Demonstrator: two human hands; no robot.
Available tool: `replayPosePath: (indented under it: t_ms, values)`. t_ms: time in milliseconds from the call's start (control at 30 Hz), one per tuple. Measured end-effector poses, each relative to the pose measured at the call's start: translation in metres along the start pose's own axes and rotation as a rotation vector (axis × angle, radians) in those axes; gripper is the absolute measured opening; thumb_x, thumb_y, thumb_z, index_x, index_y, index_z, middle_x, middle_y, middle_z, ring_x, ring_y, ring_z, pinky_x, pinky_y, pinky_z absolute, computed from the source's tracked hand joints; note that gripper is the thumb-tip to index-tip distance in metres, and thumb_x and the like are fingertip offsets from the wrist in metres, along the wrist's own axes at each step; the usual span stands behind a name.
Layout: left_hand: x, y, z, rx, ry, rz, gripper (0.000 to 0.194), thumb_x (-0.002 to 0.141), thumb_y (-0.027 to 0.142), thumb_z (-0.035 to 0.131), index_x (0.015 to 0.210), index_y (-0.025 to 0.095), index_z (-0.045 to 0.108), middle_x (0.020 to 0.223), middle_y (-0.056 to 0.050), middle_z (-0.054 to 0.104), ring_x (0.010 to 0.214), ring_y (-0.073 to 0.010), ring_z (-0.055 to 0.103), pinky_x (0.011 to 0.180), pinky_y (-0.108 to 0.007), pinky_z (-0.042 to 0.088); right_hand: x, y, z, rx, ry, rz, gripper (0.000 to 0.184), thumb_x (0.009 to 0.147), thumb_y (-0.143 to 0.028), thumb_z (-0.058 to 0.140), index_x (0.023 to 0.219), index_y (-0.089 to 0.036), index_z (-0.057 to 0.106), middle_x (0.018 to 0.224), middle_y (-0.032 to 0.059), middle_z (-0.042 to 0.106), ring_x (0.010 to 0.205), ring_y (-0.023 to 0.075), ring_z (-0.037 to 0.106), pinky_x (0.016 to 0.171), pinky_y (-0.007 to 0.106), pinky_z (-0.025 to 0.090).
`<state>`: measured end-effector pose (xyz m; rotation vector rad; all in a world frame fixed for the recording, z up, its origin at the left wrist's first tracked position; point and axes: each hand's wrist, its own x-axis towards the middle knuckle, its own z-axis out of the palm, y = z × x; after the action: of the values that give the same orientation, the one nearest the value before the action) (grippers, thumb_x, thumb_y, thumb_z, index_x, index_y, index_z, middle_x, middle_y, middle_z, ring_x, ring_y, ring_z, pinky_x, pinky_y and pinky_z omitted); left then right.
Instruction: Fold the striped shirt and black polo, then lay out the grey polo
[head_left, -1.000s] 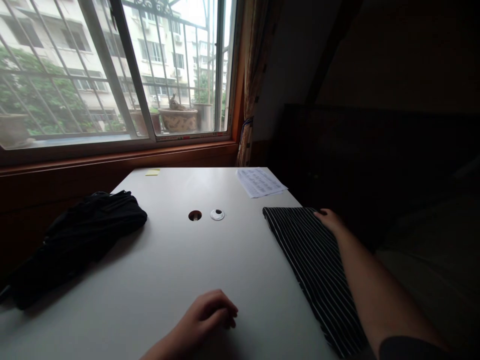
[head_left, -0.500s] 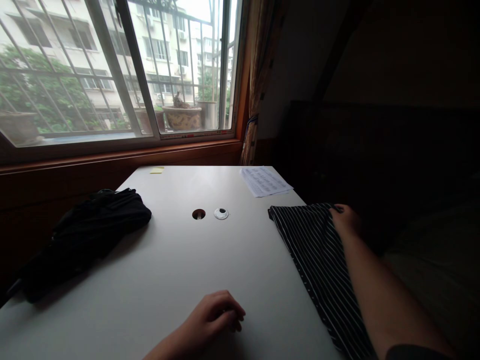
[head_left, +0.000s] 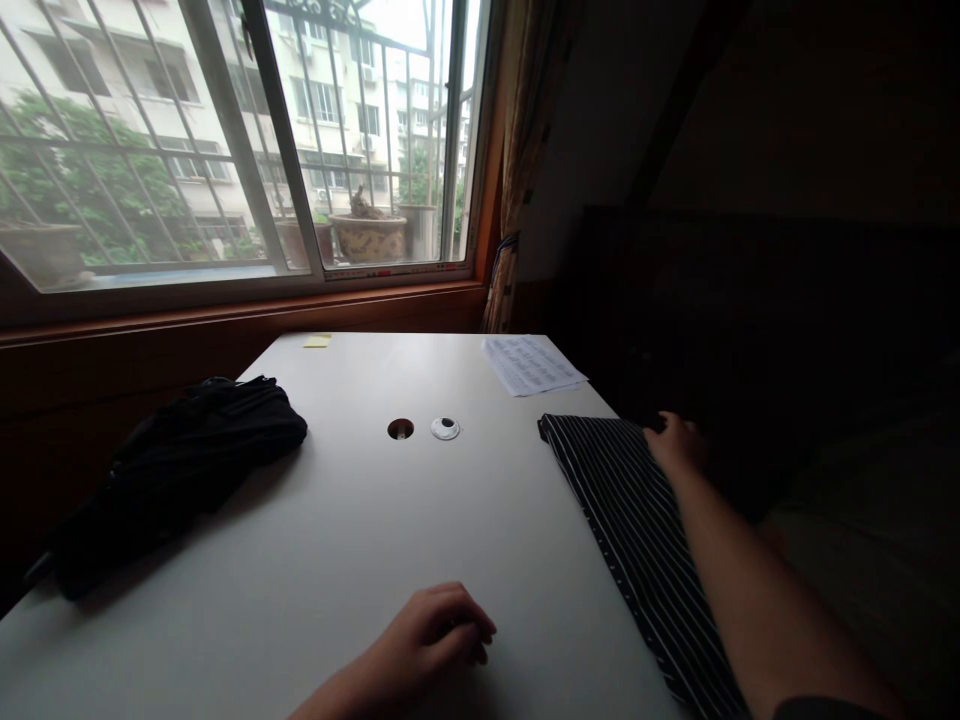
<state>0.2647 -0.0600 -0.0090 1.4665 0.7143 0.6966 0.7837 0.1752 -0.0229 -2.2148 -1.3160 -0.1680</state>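
A black cloth with thin white stripes (head_left: 622,500), seemingly a garment, lies flat along the right side of the white table (head_left: 360,530). At its far right corner is my right hand (head_left: 679,445), with thumb and finger closed on the dark edge of the cloth; its other fingers are lost in shadow. My right forearm stretches over the cloth's right side. My left hand (head_left: 450,625) rests near the table's front, left of the cloth and apart from it. Its fingers are loosely bent, with a gap to the thumb and nothing held.
A black bundle of fabric (head_left: 195,450) lies on the table's left side. Printed papers (head_left: 532,366) and a yellow sticky note (head_left: 316,341) lie along the far edge. Mid-table are a round cable hole (head_left: 400,429) and a white round cap (head_left: 445,429). A barred window (head_left: 375,150) stands beyond.
My right hand has shifted a little left at the cloth's far corner, and less of the striped cloth shows there. My left hand has hardly moved.
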Motion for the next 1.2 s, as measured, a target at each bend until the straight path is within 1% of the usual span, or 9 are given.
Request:
replayPosePath:
  t_ms: [67,167,267,333,467,667,867,1033,1200]
  values:
    - [0.0,-0.001,0.0,0.006,-0.001,0.0,0.023,0.093,0.031,0.059,0.096,0.014,0.074,0.092,-0.007,0.067,0.079,-0.0161,0.07,0.074,-0.027,0.053,-0.006,-0.018,0.005,-0.037,-0.007,-0.077,0.049,0.087,-0.034,0.057,0.133,-0.016,0.061,0.133,0.0203,0.058,0.121,0.0371,0.055,0.103,0.053,0.043]
    - [0.0,-0.001,0.0,0.011,-0.004,-0.004,0.022,0.093,0.03,0.059,0.096,0.014,0.074,0.094,-0.007,0.066,0.08,-0.0162,0.07,0.075,-0.027,0.054,-0.017,-0.057,0.016,0.073,-0.117,-0.352,0.041,0.092,-0.034,0.053,0.127,-0.02,0.066,0.131,0.0132,0.062,0.122,0.029,0.057,0.109,0.042,0.042]
    - [0.0,-0.001,0.0,0.019,-0.01,0.004,0.022,0.094,0.029,0.058,0.098,0.014,0.074,0.094,-0.007,0.066,0.081,-0.0162,0.07,0.076,-0.028,0.054,-0.028,-0.098,0.028,0.188,-0.307,-0.599,0.04,0.094,-0.039,0.052,0.126,-0.021,0.068,0.129,0.0104,0.065,0.123,0.027,0.057,0.11,0.04,0.041]
    - [-0.001,-0.001,0.0,0.02,-0.012,0.006,0.022,0.094,0.028,0.058,0.098,0.014,0.074,0.095,-0.007,0.066,0.081,-0.0162,0.07,0.075,-0.028,0.054,-0.033,-0.118,0.035,0.207,-0.39,-0.667,0.036,0.094,-0.039,0.054,0.12,-0.022,0.071,0.122,0.0093,0.07,0.119,0.0267,0.06,0.108,0.04,0.043]
    - [-0.001,-0.002,0.0,0.024,-0.012,0.005,0.021,0.093,0.025,0.058,0.098,0.015,0.075,0.096,-0.007,0.066,0.081,-0.0161,0.071,0.075,-0.027,0.054,-0.039,-0.135,0.045,0.209,-0.394,-0.681,0.024,0.09,-0.033,0.06,0.103,-0.023,0.076,0.107,0.0082,0.073,0.109,0.0263,0.063,0.102,0.04,0.047]
    - [-0.001,-0.004,0.001,0.061,-0.018,0.024,0.021,0.091,0.019,0.057,0.1,0.016,0.075,0.097,-0.007,0.067,0.08,-0.0155,0.071,0.076,-0.027,0.055,-0.032,-0.138,0.043,0.25,-0.251,-0.65,0.023,0.092,-0.031,0.053,0.091,-0.021,0.074,0.1,0.0086,0.072,0.103,0.0255,0.063,0.098,0.038,0.048]
    - [-0.001,-0.004,0.001,0.098,-0.021,0.036,0.022,0.09,0.016,0.056,0.101,0.016,0.075,0.097,-0.006,0.067,0.08,-0.0146,0.071,0.076,-0.026,0.055,-0.018,-0.144,0.037,0.241,-0.093,-0.593,0.034,0.097,-0.036,0.042,0.099,-0.018,0.071,0.109,0.0155,0.069,0.111,0.0296,0.058,0.103,0.043,0.044]
    - [-0.001,-0.002,0.001,0.096,-0.024,0.025,0.023,0.089,0.015,0.056,0.102,0.017,0.075,0.099,-0.006,0.068,0.08,-0.0141,0.071,0.076,-0.025,0.055,-0.034,-0.144,0.051,0.169,-0.159,-0.629,0.033,0.096,-0.035,0.043,0.101,-0.02,0.072,0.109,0.0123,0.071,0.108,0.0288,0.06,0.103,0.043,0.044]
    - [-0.001,-0.002,0.001,0.114,-0.03,0.035,0.022,0.091,0.017,0.056,0.102,0.017,0.075,0.099,-0.006,0.068,0.08,-0.014,0.071,0.076,-0.025,0.055,-0.065,-0.139,0.063,0.089,-0.217,-0.631,0.041,0.099,-0.038,0.041,0.129,-0.022,0.064,0.137,0.0114,0.062,0.129,0.0307,0.052,0.113,0.051,0.033]
